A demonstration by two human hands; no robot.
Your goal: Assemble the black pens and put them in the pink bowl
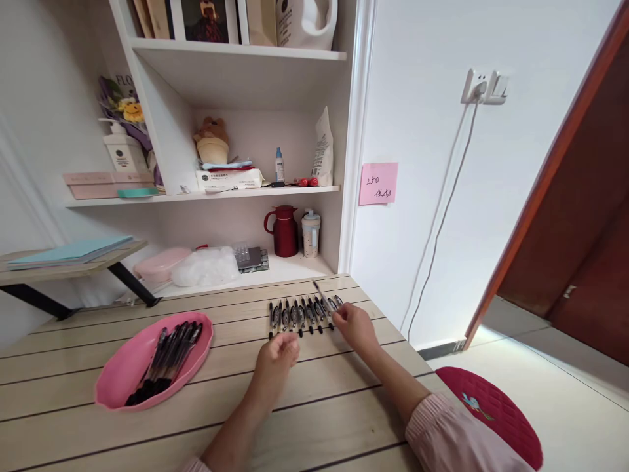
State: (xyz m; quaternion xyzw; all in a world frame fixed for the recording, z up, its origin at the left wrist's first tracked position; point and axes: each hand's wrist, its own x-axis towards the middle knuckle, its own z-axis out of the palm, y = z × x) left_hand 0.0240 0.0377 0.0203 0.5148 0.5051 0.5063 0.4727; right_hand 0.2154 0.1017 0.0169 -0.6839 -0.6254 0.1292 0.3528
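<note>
A row of black gel pens [301, 316] lies on the wooden table, with dark caps set among the pen bodies. My right hand [354, 322], at the right end of the row, is closed on the lower end of a pen [322, 296]. That pen slants up and left, its dark tip pointing away from me. Just below the row's left part is my left hand [279, 357], its fingers curled together; whether anything small is in them I cannot make out. To the left, a pink tray [111, 380] holds a bundle of several black pens [170, 357].
Behind the table [236, 419] stands a white shelf unit with a red jug [285, 231], a cup [310, 233] and a plastic bag [206, 267]. A small raised stand [128, 252] is at the left. A red stool [491, 413] sits by the table's right edge.
</note>
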